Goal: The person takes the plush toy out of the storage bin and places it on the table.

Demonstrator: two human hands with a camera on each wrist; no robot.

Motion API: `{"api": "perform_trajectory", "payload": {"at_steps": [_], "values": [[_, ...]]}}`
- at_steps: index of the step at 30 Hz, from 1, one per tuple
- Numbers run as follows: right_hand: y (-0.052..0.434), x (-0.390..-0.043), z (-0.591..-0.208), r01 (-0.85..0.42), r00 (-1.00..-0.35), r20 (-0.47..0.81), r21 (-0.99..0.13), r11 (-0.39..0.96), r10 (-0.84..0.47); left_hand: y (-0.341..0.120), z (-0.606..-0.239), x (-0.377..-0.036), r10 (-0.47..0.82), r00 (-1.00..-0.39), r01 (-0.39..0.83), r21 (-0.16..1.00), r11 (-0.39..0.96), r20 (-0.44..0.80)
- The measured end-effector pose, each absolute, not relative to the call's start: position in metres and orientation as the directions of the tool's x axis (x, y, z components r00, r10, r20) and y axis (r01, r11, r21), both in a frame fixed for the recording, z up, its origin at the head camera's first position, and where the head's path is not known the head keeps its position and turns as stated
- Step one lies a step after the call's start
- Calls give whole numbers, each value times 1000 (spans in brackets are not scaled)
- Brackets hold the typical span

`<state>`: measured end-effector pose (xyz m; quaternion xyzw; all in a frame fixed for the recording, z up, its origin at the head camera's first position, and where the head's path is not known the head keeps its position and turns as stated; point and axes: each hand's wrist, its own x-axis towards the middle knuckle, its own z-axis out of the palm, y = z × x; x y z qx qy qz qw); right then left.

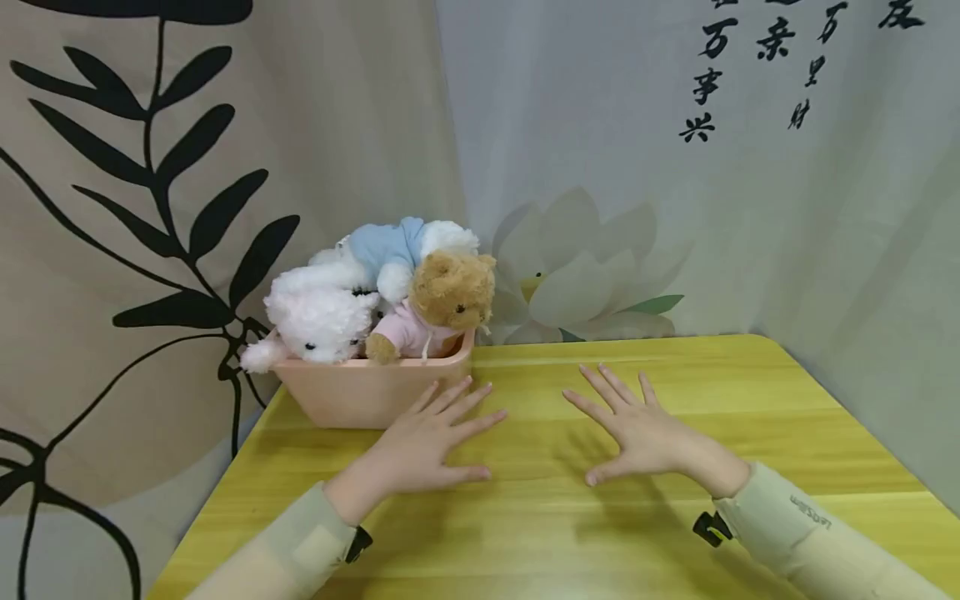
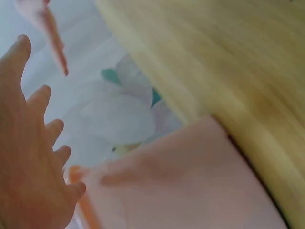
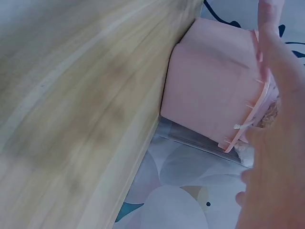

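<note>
The yellow-green wooden table [image 1: 675, 517] fills the lower half of the head view, and at its back left corner, left of the frame's centre, stands the pale pink rectangular plastic basket [image 1: 367, 392]. Three soft toys already lie heaped in it: a fluffy white plush dog [image 1: 318, 321] drooping over the left rim, a white plush animal in a light blue top [image 1: 397, 250] on top of the pile, and a brown teddy bear in a pink hooded top [image 1: 442, 304] at the right corner

No toy lies loose on the tabletop, so I judge the toys are gathered and little or nothing is left to put in

The left hand [image 1: 427, 446] is spread flat, fingers straight and empty, its fingertips just beside the basket's front wall; whether they touch it I cannot tell. The right hand [image 1: 637, 429], right of centre, is likewise splayed, palm down over bare wood, holding nothing, well apart from the basket
</note>
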<state>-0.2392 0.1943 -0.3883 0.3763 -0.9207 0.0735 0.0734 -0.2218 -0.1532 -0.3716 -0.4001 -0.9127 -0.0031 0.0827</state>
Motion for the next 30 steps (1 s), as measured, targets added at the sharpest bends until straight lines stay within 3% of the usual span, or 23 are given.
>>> {"api": "perform_trajectory", "payload": {"at_steps": [6, 12, 18, 22, 30], "values": [[178, -254, -377, -713, -692, 286, -125, 690, -663, -173, -358, -223, 649, -676, 671, -70, 738, 349], [143, -282, -347, -745, -632, 455, -133, 654, -627, -195, -351, -232, 499, -666, 548, -91, 832, 554], [101, -307, -317, -807, -538, 586, -149, 572, -606, -216, -355, -245, 343, -562, 459, -61, 887, 753], [77, -324, -308, -833, -483, 656, -142, 534, -580, -222, -363, -254, 305, -529, 452, -41, 891, 792], [49, -352, -309, -845, -461, 689, -149, 514, -558, -223, -382, -262, 282, -498, 445, -37, 895, 820]]}}
